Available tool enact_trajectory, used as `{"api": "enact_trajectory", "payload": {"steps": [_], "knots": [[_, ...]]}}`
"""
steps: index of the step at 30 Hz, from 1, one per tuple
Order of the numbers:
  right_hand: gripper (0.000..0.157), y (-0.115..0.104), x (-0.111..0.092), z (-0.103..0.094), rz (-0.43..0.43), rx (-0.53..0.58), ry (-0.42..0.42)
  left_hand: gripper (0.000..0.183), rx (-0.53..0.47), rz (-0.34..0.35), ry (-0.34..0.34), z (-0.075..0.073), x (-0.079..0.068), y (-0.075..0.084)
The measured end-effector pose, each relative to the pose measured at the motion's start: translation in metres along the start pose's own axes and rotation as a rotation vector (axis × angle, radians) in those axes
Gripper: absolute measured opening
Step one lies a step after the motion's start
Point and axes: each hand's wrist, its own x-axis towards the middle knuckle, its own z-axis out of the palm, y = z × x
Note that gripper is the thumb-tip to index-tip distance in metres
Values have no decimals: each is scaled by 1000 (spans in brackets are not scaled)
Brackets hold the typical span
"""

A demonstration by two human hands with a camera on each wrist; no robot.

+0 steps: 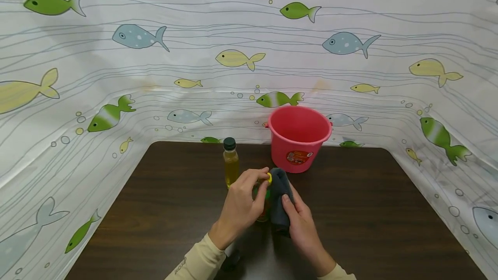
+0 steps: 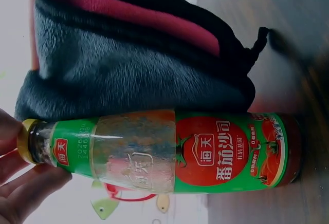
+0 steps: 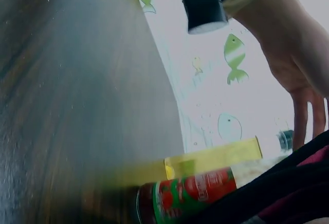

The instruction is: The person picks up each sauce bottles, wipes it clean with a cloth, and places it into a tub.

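A glass ketchup bottle (image 2: 211,154) with a green and red tomato label and a yellow cap (image 1: 269,179) stands upright in front of me. My left hand (image 1: 243,195) pinches it at the cap between thumb and fingers. In my right hand (image 1: 305,224) is a folded dark grey cloth (image 1: 278,202), gripped with the thumb on its near side. The left wrist view shows the cloth running along the bottle's side, with pink showing inside its fold. Most of the bottle is hidden behind my left hand in the head view.
A bottle of yellow oil (image 1: 232,168) with a dark green cap stands just behind my left hand. Farther back, a pink bucket (image 1: 284,154) stands near the table's far edge. A fish-patterned sheet (image 1: 241,20) surrounds the dark wooden table (image 1: 167,211).
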Motion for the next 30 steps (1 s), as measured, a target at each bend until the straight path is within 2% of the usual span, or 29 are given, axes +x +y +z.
{"api": "enact_trajectory", "payload": {"steps": [3,11,19,30], "knots": [[58,1,3,9,-31,-28,-23,11,-7,-4,7,0,0,-1],[61,3,9,20,-65,-58,-14,12,0,-23,14,-2,0,-2],[57,7,11,21,-90,-131,9,12,0,-27,13,-1,0,-1],[54,12,13,17,-77,-154,25,9,-17,-31,-4,2,1,2]]}}
